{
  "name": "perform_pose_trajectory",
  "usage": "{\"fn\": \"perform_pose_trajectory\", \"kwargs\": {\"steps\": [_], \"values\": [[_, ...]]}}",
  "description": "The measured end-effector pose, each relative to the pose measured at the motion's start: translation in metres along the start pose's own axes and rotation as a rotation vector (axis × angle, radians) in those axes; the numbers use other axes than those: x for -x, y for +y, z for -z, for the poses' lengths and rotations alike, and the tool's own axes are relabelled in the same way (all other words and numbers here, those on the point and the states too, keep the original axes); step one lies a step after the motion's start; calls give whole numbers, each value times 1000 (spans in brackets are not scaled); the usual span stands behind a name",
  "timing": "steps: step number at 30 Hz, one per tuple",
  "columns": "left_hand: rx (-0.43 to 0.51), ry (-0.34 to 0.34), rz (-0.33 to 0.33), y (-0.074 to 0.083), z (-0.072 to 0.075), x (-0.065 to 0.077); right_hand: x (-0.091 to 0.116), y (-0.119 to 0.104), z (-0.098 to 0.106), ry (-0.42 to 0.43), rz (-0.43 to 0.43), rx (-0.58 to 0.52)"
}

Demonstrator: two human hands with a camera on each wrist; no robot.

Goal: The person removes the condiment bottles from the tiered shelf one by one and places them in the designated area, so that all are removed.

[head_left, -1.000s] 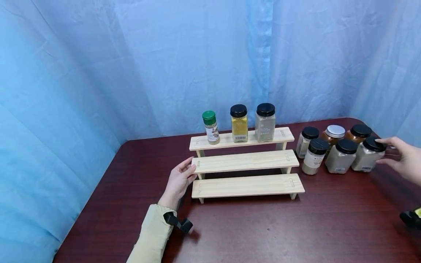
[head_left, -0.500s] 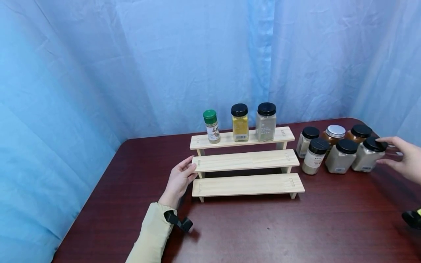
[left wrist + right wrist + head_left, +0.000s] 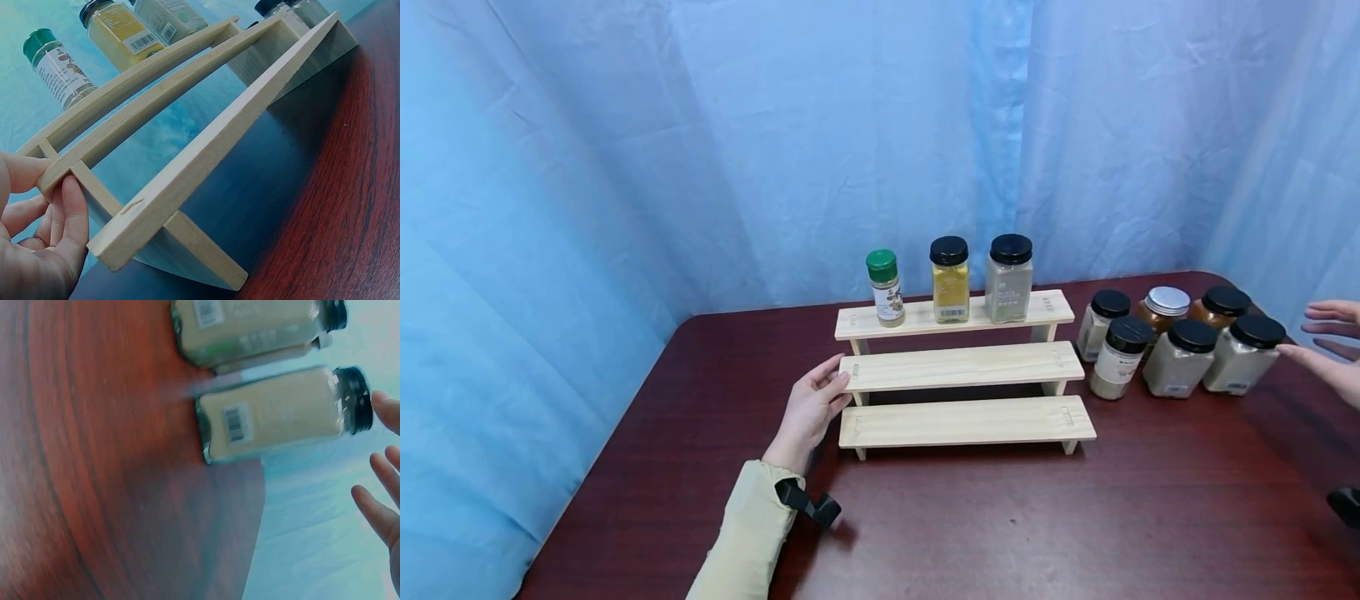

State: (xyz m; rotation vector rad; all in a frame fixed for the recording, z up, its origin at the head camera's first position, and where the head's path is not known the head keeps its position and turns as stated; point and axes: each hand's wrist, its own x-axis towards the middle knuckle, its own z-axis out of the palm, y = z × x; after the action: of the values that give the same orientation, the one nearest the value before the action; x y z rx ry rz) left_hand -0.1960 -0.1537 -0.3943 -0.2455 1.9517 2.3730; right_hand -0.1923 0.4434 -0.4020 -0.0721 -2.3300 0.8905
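A pale wooden three-step rack [image 3: 962,367] stands on the table. My left hand [image 3: 808,408] pinches the left end of its middle shelf, thumb on top and fingers below, as the left wrist view shows. At the right, my right hand [image 3: 1336,354] holds nothing, its fingers spread. It is beside a black-lidded spice jar [image 3: 1236,367] of beige powder; the thumb is close to the lid, and whether it touches cannot be told. On the top shelf stand a green-capped spice shaker [image 3: 887,300], a yellow spice jar [image 3: 951,292] and a grey black-lidded jar [image 3: 1009,287].
Several more jars cluster right of the rack, among them a white-labelled shaker [image 3: 1115,367], a silver-lidded jar [image 3: 1163,304] and a square beige jar [image 3: 1177,367]. The dark red table [image 3: 970,533] reaches back to blue curtains [image 3: 820,150].
My right hand has come off the beige jar's lid and moved right, its fingers opening out. The jar stays in place. My left hand keeps its hold on the rack.
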Motion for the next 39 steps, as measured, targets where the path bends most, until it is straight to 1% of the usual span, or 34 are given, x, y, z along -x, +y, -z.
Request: {"fn": "perform_pose_trajectory", "kwargs": {"steps": [2,5,6,9,11,13,15,18,22,24,30,34,39], "values": [[4,6,-3,0,1,-1,3,-26,5,8,-19,-31],[9,15,-3,-1,1,-1,7,-43,6,24,-4,-72],[10,14,-3,-1,1,-1,9,-46,5,24,5,-86],[8,9,-5,-1,1,-1,11,-42,-1,36,55,-171],[6,8,1,-2,0,-1,15,-44,-3,34,69,-186],[-3,11,0,-2,-1,0,18,-51,-5,43,92,-206],[-5,18,4,-1,-1,0,21,-67,-3,25,96,-181],[-8,17,0,-1,-1,0,25,-84,-1,-3,122,-195],[4,11,-5,-1,0,-1,30,-105,-1,-59,139,-210],[3,8,-6,-1,0,-1,33,-113,-2,-89,138,-199],[-5,8,-3,0,0,-1,41,-132,-11,-161,126,-151],[-3,10,-4,-1,-1,-1,44,-141,-18,-184,146,-157],[3,14,-8,-1,-1,0,46,-148,-25,-198,176,-192]]}}
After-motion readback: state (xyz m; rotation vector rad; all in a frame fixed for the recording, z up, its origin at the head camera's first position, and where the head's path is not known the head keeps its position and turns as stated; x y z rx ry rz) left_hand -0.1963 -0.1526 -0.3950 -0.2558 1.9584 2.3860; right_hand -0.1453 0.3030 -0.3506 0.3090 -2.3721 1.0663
